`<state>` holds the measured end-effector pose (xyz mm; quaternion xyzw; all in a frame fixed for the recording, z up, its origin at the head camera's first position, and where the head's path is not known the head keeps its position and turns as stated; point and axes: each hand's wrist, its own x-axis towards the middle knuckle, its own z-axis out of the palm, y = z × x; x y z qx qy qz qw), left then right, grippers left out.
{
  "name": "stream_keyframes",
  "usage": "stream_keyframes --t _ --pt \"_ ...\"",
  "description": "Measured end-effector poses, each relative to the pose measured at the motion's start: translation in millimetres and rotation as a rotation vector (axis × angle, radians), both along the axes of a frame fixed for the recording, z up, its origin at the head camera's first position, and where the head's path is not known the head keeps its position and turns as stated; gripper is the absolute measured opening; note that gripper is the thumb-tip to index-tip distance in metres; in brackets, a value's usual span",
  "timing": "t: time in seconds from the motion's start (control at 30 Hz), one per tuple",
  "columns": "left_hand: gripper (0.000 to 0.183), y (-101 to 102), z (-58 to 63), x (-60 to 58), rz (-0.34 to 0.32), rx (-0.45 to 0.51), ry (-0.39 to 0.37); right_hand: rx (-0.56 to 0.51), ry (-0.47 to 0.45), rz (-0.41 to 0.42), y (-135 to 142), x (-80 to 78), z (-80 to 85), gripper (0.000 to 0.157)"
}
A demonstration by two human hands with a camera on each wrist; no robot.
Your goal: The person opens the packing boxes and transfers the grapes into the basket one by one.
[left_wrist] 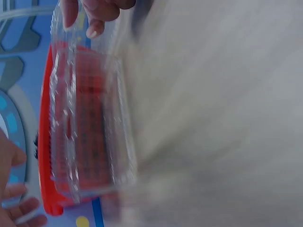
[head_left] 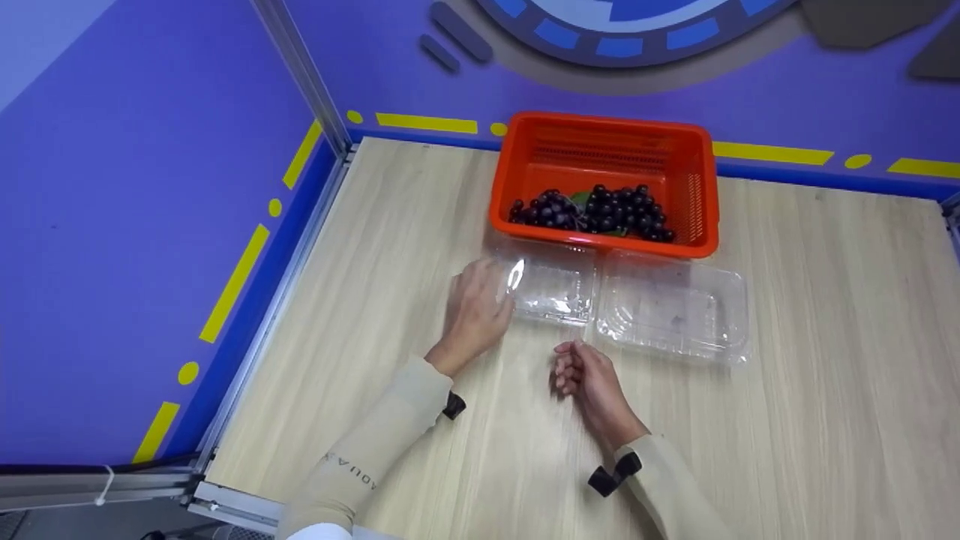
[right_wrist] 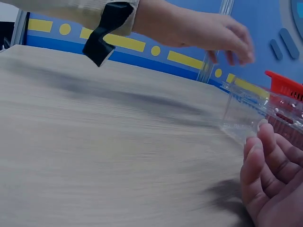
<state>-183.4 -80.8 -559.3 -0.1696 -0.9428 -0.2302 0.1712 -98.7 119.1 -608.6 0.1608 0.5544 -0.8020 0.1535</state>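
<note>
A clear plastic hinged container (head_left: 675, 307) lies opened out on the table, its two halves side by side. My left hand (head_left: 474, 304), slightly blurred, hovers by the container's left end. The right wrist view shows this left hand (right_wrist: 215, 35) raised above the table with fingers drooping, apart from the plastic. My right hand (head_left: 596, 379) is just in front of the container, fingers loosely bent and holding nothing. Behind the container, dark grapes (head_left: 622, 210) with bits of green leaf lie in a red basket (head_left: 604, 244).
The basket stands near the blue back wall (head_left: 420, 90). A second blue wall (head_left: 150, 225) with yellow marks borders the table's left side. The pale wooden tabletop (head_left: 847, 360) extends to the right of the container.
</note>
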Motion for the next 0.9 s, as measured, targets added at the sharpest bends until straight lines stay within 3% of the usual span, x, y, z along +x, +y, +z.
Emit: stream_keyframes --t 0.07,0.17,0.3,0.5,0.77,0.9 --pt "0.045 12.8 1.0 -1.0 -0.116 -0.076 0.043 0.019 0.003 0.006 3.5 1.6 4.0 0.039" --pt "0.054 32.5 0.5 -5.5 -0.247 -0.206 0.018 0.034 0.010 0.004 8.2 2.4 10.1 0.039" --pt "0.065 53.6 -2.8 -15.7 -0.340 -0.356 -0.028 0.033 0.018 -0.003 13.0 2.6 15.4 0.038" --pt "0.065 64.7 -10.1 -25.0 -0.370 -0.508 0.069 0.046 0.015 -0.016 20.3 3.9 17.7 0.036" --pt "0.057 66.7 -16.8 -26.1 -0.422 -0.467 0.071 0.039 0.013 -0.004 30.1 2.9 28.4 0.038" --pt "0.054 67.3 -18.5 -24.4 -0.430 -0.454 0.072 0.046 0.021 -0.028 31.3 2.6 23.0 0.038"
